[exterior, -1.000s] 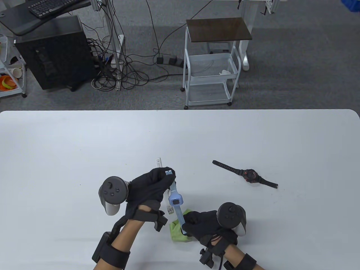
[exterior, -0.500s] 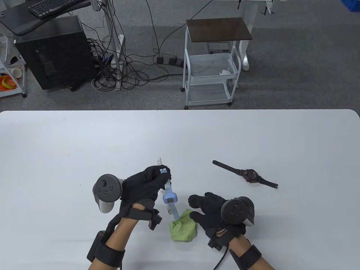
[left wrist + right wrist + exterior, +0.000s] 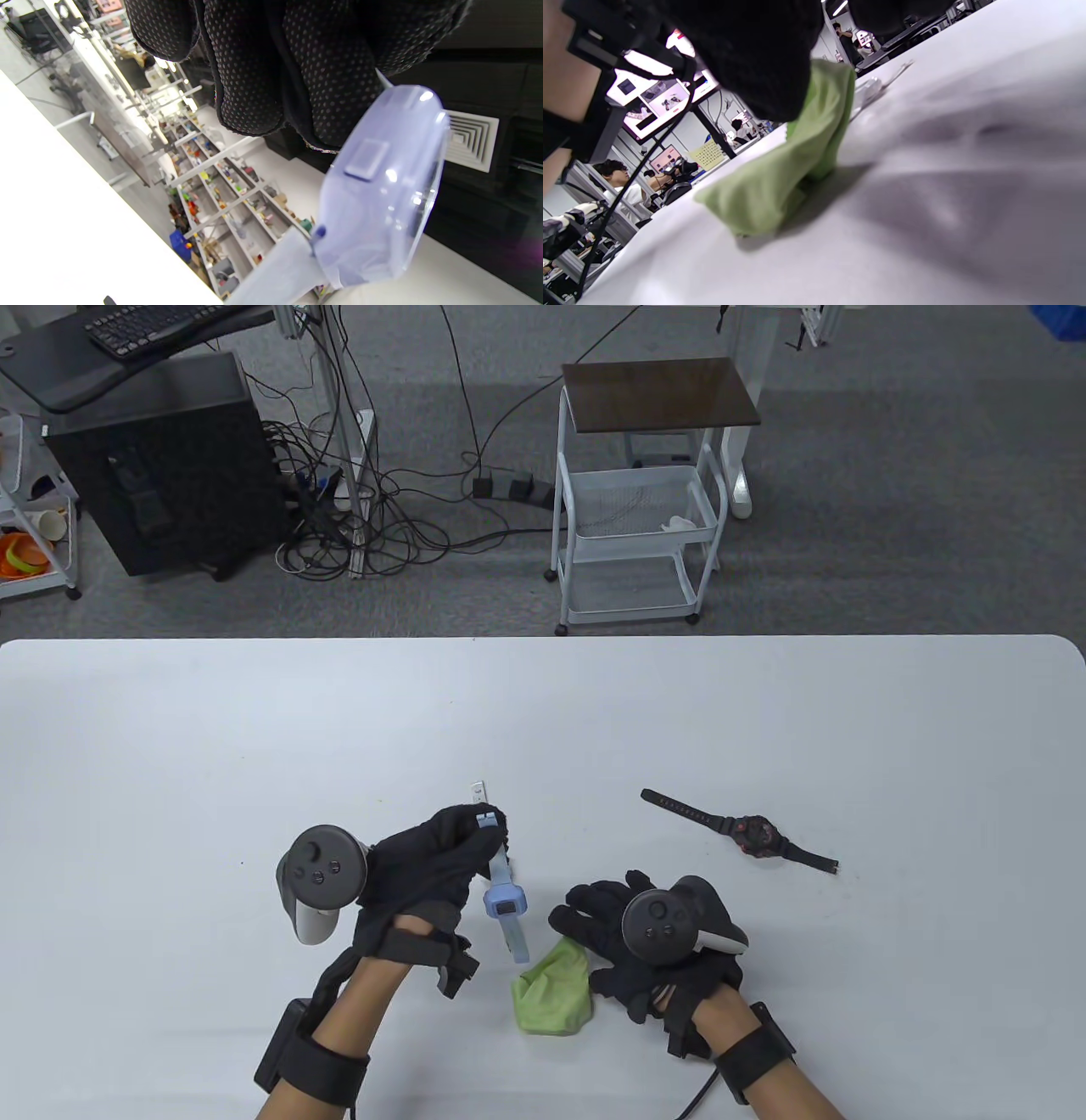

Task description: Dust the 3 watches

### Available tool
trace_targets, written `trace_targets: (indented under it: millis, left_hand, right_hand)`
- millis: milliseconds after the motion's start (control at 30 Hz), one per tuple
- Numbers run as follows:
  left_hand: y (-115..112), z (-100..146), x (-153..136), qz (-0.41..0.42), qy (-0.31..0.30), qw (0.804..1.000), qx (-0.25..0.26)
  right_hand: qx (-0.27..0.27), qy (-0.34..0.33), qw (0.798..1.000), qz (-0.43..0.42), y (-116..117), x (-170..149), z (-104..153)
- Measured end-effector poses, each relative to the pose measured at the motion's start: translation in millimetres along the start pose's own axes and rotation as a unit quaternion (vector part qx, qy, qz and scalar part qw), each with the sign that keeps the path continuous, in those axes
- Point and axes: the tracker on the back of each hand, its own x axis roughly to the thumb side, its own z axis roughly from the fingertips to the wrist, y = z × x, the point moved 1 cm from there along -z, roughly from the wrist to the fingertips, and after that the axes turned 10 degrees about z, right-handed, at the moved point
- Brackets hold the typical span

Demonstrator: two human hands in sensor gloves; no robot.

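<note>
My left hand (image 3: 479, 836) pinches the upper strap end of a light blue watch (image 3: 506, 903), which hangs tilted above the table; its case (image 3: 382, 186) fills the left wrist view under my fingers (image 3: 254, 63). My right hand (image 3: 585, 937) lies with fingers spread on the upper right edge of a crumpled green cloth (image 3: 551, 988), touching the cloth (image 3: 780, 178) without closing on it. A black watch (image 3: 755, 836) lies flat to the right. Of a white watch (image 3: 479, 791) only a strap tip shows behind my left hand.
The white table (image 3: 764, 712) stretches wide beyond the hands. Past its far edge stand a white wire trolley (image 3: 636, 517) with a dark top, and a black computer case (image 3: 161, 466) among floor cables.
My right hand let go of the blue watch's lower strap, spread its fingers and came down onto the green cloth. My left hand shifted slightly left with the watch.
</note>
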Motion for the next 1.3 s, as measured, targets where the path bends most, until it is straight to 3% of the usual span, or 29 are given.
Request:
trace_targets:
  millis: [300,500,633,967,1300]
  left_hand:
    - [-3,0,-2,-0.005,0.003,1.0,-0.008]
    - [-6,1,-4,-0.002,0.006,1.0,-0.014]
    - [-9,1,-4,-0.004,0.009,1.0,-0.019]
    - [-16,1,-5,0.003,0.012,1.0,-0.028]
    - [-18,1,-1,0.025,0.012,0.999,-0.031]
  right_hand:
    - [0.035,0.004,0.999,0.009,7,-1,-1]
    - [-0.003,0.045,0.998,0.033,9,-5,-4]
    - [0.006,0.08,0.996,0.044,14,-8,-5]
    - [-0.01,0.08,0.995,0.062,13,-5,-5]
    - [-0.104,0.068,0.992,0.021,-8,-5,3]
